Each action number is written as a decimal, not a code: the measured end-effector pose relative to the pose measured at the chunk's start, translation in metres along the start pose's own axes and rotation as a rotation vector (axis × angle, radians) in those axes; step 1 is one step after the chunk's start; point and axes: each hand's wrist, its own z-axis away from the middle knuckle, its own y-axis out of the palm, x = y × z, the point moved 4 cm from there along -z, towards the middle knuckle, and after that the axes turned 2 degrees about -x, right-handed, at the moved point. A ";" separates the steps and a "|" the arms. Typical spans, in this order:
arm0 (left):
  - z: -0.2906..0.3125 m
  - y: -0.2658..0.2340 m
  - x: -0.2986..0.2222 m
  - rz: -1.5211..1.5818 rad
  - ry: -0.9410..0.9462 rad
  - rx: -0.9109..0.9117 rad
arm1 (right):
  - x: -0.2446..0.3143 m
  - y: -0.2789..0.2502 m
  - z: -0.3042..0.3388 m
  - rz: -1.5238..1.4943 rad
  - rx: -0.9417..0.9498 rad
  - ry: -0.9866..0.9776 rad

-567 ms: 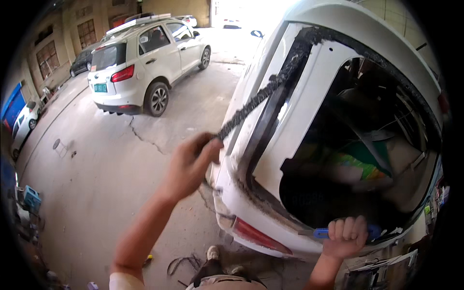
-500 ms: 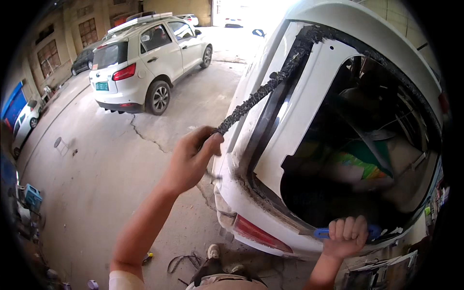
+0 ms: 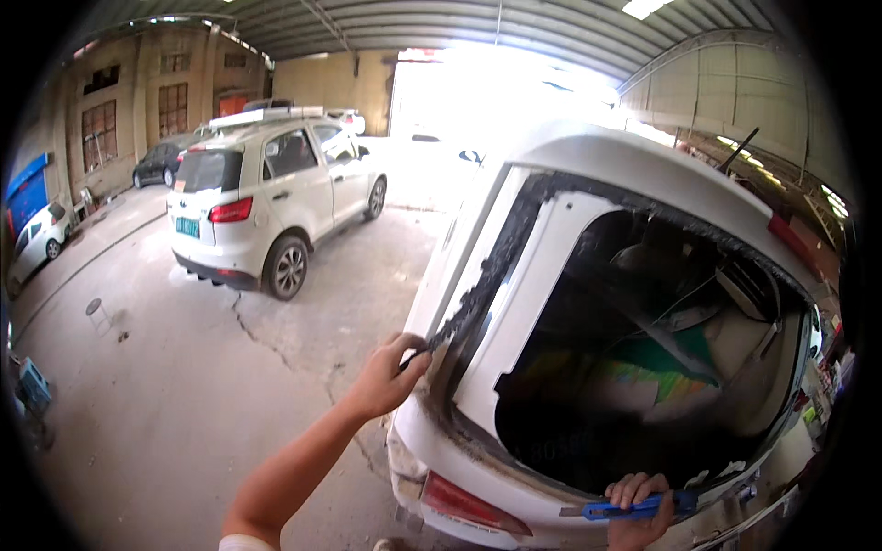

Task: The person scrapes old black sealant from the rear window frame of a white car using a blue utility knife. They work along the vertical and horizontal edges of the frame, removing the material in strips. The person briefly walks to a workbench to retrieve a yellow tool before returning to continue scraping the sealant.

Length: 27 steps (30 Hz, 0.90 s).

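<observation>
A white car's rear window frame [image 3: 525,317] stands before me, with no glass in the opening. My left hand [image 3: 386,378] is closed, pinching the lower end of a rough black sealant strip [image 3: 473,301] at the frame's left edge. The strip runs from my fingers up toward the upper left corner of the frame. My right hand [image 3: 636,491] is wrapped around a blue utility knife [image 3: 599,510] near the lower edge of the opening. The knife's blade is out and points left, above the red tail light [image 3: 469,503].
More black sealant [image 3: 643,197] lines the top of the frame. Inside the car are a green cloth [image 3: 684,354] and loose wires. Another white car [image 3: 276,197] is parked at the left, with a stool [image 3: 95,308] on the concrete floor and a blue crate [image 3: 35,381] nearby.
The view has tilted upward, showing the roof. My left hand still grips the strip, which now lies closer along the frame's left side. My right hand keeps the knife near the lower edge.
</observation>
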 end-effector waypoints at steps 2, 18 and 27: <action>-0.002 -0.006 -0.008 0.104 -0.013 0.018 | 0.012 -0.010 0.000 0.138 0.164 -0.065; -0.096 0.022 -0.070 -0.132 0.129 -0.260 | 0.047 -0.105 0.037 0.692 -0.398 0.078; -0.137 0.019 -0.056 -0.078 -0.040 0.087 | 0.057 -0.102 0.040 0.655 -0.075 0.045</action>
